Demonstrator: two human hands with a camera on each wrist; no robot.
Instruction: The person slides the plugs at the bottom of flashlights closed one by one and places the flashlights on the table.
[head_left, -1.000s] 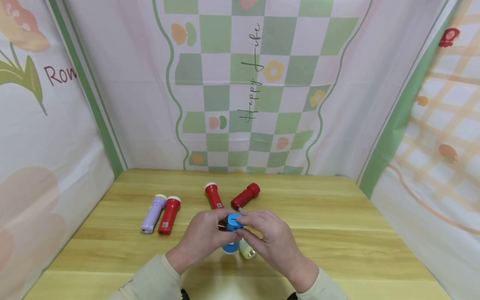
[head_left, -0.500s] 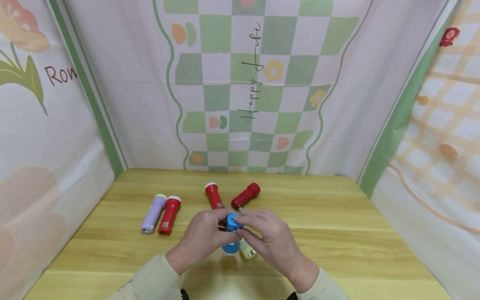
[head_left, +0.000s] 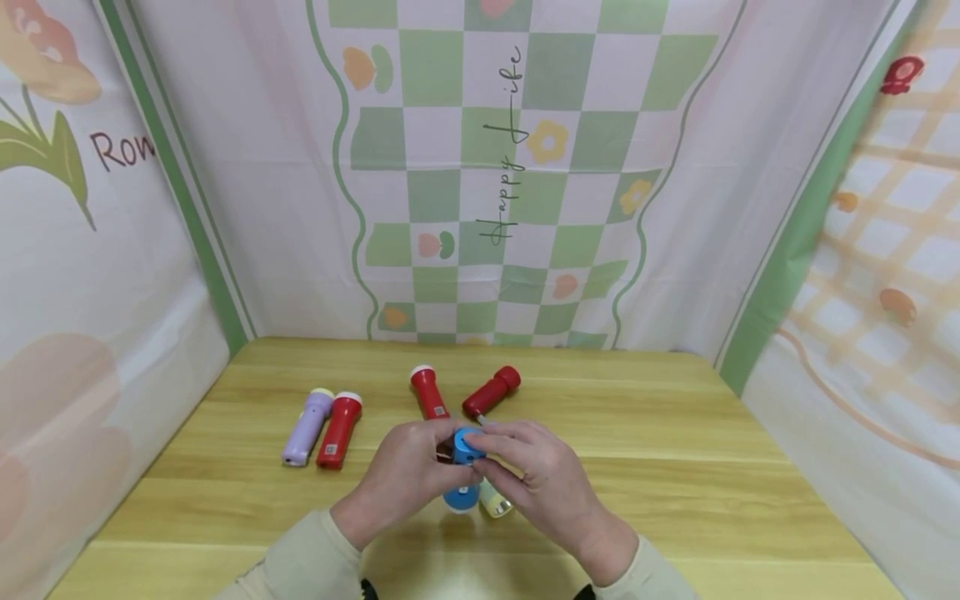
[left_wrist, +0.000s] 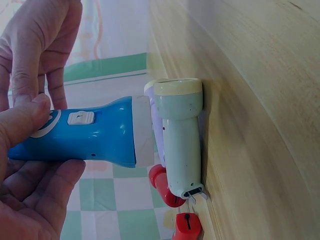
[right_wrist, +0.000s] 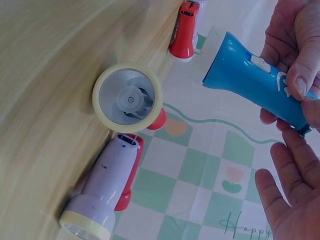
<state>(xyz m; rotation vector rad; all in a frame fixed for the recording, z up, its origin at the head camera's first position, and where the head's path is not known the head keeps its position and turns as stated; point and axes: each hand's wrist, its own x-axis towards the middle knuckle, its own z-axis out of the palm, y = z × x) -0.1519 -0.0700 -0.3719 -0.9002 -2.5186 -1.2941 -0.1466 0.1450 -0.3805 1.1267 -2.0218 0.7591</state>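
Observation:
A blue flashlight (left_wrist: 100, 132) with a white rim is held above the wooden table, its lens end pointing down. My left hand (head_left: 408, 467) grips its body between thumb and fingers, close to the white switch. At the tail end, the thumb and fingertips of my right hand (head_left: 551, 483) pinch the blue tip (head_left: 468, 446), which has a dark slot. A pale green flashlight (left_wrist: 182, 145) with a cream rim lies beneath the hands, two metal prongs sticking out of its end. In the head view the right hand hides most of it.
On the left lie a purple flashlight (head_left: 306, 429) and a red one (head_left: 339, 431). Behind the hands are another red flashlight (head_left: 428, 392) and a red one (head_left: 492, 392) with prongs. The right wrist view shows a purple flashlight (right_wrist: 102, 185) near the green one. Printed cloth (head_left: 558, 75) walls the table.
The slotted blue tip has turned slightly under the right hand's fingertips. Both hands stay in the same place, and the other flashlights have not moved.

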